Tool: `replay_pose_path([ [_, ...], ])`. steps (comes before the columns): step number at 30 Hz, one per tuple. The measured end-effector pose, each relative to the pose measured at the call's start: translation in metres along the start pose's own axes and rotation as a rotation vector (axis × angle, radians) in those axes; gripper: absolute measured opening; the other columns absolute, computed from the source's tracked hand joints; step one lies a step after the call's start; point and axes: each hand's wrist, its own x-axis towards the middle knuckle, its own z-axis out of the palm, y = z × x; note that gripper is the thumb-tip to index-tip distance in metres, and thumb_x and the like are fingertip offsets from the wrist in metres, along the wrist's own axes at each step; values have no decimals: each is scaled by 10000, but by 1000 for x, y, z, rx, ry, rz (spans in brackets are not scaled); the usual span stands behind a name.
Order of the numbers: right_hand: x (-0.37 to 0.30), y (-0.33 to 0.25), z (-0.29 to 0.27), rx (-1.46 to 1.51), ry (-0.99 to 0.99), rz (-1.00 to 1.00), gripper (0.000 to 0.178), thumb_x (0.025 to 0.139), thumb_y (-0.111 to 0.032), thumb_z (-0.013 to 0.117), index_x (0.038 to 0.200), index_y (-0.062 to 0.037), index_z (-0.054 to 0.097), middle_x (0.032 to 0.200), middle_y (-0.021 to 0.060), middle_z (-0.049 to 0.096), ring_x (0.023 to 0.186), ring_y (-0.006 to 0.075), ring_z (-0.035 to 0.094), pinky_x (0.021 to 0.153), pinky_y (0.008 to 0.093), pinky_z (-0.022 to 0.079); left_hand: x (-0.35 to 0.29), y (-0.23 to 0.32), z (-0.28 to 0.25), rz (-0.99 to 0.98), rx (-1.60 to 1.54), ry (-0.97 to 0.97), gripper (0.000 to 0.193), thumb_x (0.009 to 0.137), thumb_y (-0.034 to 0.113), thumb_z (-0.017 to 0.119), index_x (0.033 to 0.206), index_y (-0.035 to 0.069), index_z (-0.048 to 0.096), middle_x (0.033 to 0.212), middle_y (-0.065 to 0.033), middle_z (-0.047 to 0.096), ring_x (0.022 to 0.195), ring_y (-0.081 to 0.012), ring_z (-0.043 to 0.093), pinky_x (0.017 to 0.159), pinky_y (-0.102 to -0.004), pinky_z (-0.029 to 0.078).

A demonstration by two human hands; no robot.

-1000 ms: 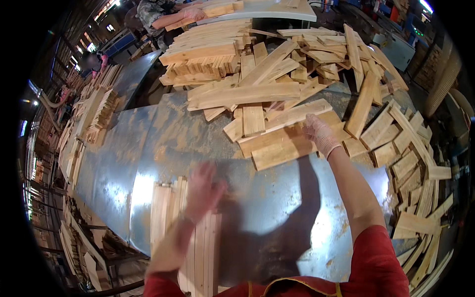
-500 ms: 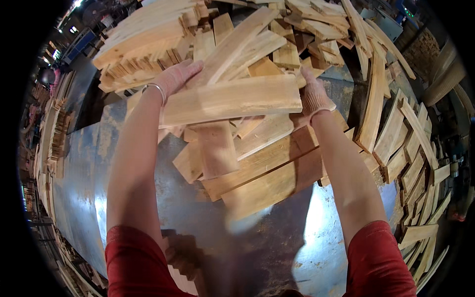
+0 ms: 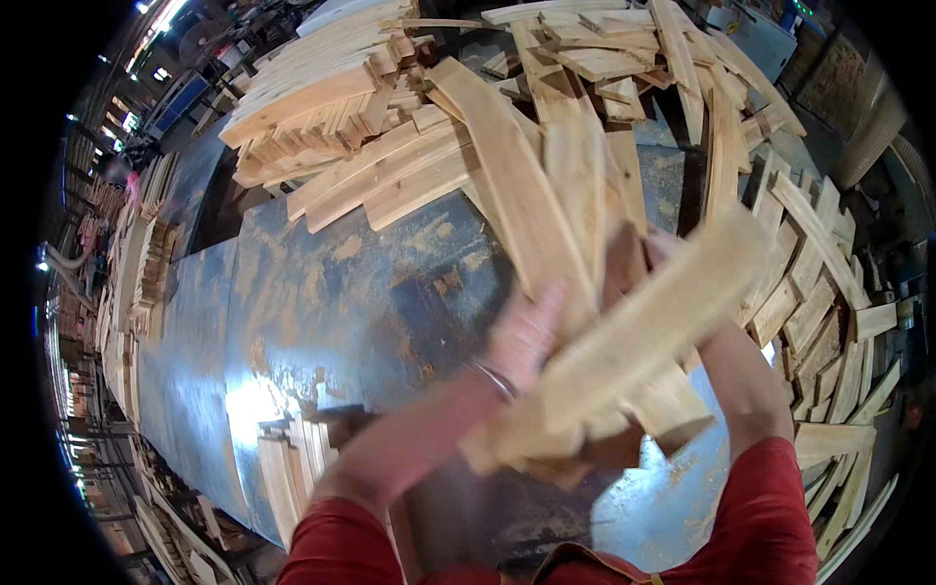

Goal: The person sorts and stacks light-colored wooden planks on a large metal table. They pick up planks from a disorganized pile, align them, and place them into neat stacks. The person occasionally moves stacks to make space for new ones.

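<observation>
A loose bundle of pale wooden boards is gathered between my two hands. My left hand (image 3: 526, 333), in a light glove, presses round the left side of the bundle, beside the lower end of a long board (image 3: 517, 185). My right hand (image 3: 663, 248) is on the far right side of the bundle, blurred and mostly covered by boards. Slanting across the front is a motion-blurred board (image 3: 643, 331), tilted up to the right. More board ends (image 3: 668, 405) show beneath it, above the metal tabletop (image 3: 331, 302).
A tall neat stack of boards (image 3: 312, 107) stands at the back left, with several flat boards (image 3: 390, 175) in front. Jumbled boards (image 3: 604, 63) lie at the back, and a heap (image 3: 809, 302) fills the right side. Upright strips (image 3: 292, 463) stand near the front left.
Both hands have drawn the boards toward me and to the right, and the bundle has turned more upright. More tabletop and the flat boards by the stack have come into sight.
</observation>
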Motion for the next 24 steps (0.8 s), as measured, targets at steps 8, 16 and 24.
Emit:
replay_pose_path([
  [8, -251, -53, -171, -476, 120, 91, 687, 911, -262, 758, 1528, -36, 560, 1409, 161, 673, 1254, 234, 665, 1038, 368, 526, -129, -126, 180, -203, 718, -528, 827, 946, 653, 624, 1415, -28, 601, 1297, -307, 694, 1249, -440, 658, 1085, -481, 514],
  [16, -440, -232, -368, -967, 755, -484, 779, 976, -302, 693, 1645, -18, 412, 1531, 162, 580, 1465, 250, 517, 1166, 401, 444, -10, -7, -125, 846, 1660, -185, 327, 1011, 194, 601, 1313, 91, 671, 1310, -129, 668, 1204, -294, 662, 1074, -418, 540],
  [24, -90, -89, 127, -1298, -52, -111, 794, 975, -186, 732, 1665, -25, 374, 1644, 192, 490, 1552, 292, 420, 1276, 411, 320, 95, 114, -410, 90, 1437, 1049, 662, 974, 584, 588, 1401, 84, 673, 1456, -238, 610, 1337, -417, 603, 1117, -496, 491],
])
